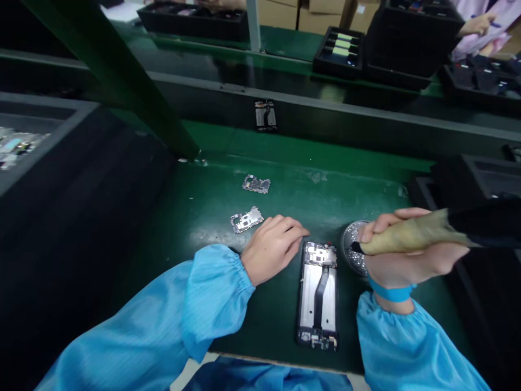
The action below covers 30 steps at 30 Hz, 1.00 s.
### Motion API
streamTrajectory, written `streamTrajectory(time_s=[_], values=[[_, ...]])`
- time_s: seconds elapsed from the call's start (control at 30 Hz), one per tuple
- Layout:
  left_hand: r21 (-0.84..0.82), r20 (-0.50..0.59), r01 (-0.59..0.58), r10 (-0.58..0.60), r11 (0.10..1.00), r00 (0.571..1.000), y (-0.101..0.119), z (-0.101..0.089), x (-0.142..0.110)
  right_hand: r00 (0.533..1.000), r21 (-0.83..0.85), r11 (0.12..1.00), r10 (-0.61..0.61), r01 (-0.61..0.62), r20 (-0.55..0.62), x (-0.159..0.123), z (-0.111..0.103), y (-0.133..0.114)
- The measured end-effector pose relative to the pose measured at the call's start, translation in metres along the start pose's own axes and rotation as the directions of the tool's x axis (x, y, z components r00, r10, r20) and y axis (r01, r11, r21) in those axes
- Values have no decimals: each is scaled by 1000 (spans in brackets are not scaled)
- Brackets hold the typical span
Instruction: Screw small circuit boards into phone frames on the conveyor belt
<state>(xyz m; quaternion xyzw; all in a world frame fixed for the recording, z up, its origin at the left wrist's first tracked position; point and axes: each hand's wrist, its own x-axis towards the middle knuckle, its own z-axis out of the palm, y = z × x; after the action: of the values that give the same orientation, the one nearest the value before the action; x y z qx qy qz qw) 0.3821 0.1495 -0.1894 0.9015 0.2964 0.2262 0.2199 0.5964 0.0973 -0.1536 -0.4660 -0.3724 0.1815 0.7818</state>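
An opened phone frame (318, 293) lies lengthwise on the green mat (211, 217) in front of me. My left hand (272, 247) rests on the mat beside its top left corner, fingers loosely curled, holding nothing. My right hand (411, 255) is closed round an electric screwdriver (411, 234), whose tip points at a round screw dish (353, 251) to the right of the phone. Two small circuit boards (246, 220) (256, 184) lie on the mat beyond my left hand.
Another opened phone (265, 115) lies on the conveyor belt behind. Black trays (340, 50) are stacked at the back, and a black bin (24, 136) stands at the left. A green post (122, 81) slants down to the mat. Another person's hand (480, 24) shows at top right.
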Motion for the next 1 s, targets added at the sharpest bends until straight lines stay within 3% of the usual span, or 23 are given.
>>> streamTrajectory(time_s=[0.07, 0.37, 1.0], values=[[-1, 5, 0, 0, 1000, 1000, 0, -1, 0, 998, 9, 999, -43, 43, 36, -2, 2, 4], [-9, 0, 2, -2, 1000, 1000, 0, 0, 0, 995, 41, 996, 74, -76, 63, -6, -2, 7], [5, -29, -17, 17, 1000, 999, -1, 5, 0, 995, 55, 998, -43, 38, 91, -3, -4, 19]])
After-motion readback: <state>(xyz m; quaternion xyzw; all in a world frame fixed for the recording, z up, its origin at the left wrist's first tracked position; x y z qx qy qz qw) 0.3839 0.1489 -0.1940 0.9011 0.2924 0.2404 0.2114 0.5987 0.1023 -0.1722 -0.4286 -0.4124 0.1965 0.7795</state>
